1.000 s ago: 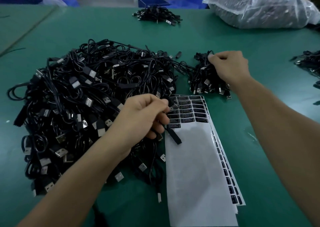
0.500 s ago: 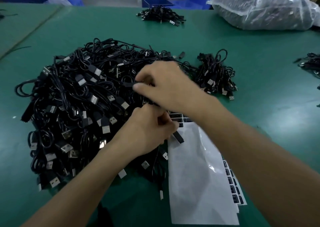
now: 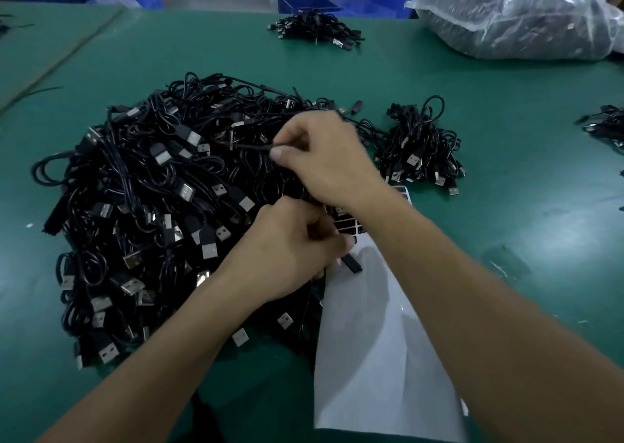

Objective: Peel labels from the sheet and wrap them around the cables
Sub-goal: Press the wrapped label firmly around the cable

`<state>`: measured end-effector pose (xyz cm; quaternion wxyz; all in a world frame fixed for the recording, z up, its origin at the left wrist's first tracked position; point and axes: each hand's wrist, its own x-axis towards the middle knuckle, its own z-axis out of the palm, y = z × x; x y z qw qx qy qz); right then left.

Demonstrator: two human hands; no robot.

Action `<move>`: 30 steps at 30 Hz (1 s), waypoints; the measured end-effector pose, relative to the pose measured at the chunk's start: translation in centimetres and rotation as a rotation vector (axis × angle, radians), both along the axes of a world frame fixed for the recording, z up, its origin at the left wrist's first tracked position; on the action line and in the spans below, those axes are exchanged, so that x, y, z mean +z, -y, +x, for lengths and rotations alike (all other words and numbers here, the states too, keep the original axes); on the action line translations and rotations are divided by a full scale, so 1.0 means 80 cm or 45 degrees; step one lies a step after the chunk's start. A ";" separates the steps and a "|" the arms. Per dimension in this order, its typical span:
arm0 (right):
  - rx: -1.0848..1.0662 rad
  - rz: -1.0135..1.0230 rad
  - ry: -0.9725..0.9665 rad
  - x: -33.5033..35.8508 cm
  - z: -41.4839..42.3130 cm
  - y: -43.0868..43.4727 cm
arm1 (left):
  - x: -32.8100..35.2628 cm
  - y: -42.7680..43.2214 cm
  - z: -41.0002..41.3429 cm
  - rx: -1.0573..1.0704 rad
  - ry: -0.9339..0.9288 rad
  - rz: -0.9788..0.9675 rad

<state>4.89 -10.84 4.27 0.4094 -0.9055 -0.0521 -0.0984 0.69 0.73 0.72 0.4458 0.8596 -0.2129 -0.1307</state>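
Cables, black with silver USB plugs, lie heaped left of the white label sheet on the green bench. Right hand fingers pinch one cord beyond the sheet's far end. Left hand fingers clasp a black plug end over the sheet. Sheet mostly peeled; heap judged largely unlabelled.

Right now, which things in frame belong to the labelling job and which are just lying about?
In the job: left hand gripping a cable plug; right hand pinching a cable; label sheet; big cable pile; small cable pile beside the sheet, probably done ones.

Lying about: far cable pile; clear plastic bag; blue bins; cable heap at the right edge.
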 end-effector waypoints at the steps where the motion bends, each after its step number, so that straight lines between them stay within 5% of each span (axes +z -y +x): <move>1: -0.043 0.119 0.034 -0.001 -0.004 0.010 | 0.002 0.000 -0.001 0.023 0.042 -0.021; 6: -0.055 0.994 0.047 -0.021 -0.042 0.053 | 0.009 0.005 -0.010 0.138 0.288 -0.181; 10: 0.131 1.644 -0.021 -0.036 -0.074 0.090 | 0.021 0.006 -0.022 0.246 0.786 -0.404; 14: 0.322 1.499 -0.155 -0.055 -0.089 0.102 | 0.031 0.006 -0.026 0.317 1.359 -0.263; 19: 0.498 1.424 -0.186 -0.060 -0.097 0.103 | 0.035 0.004 -0.020 -0.006 0.941 0.281; 27: 0.281 0.820 -0.026 -0.056 -0.107 0.104 | 0.005 0.004 -0.005 -0.169 0.515 0.030; 30: -0.103 0.567 0.016 -0.061 -0.107 0.117 | 0.000 0.006 -0.005 -0.119 0.432 -0.005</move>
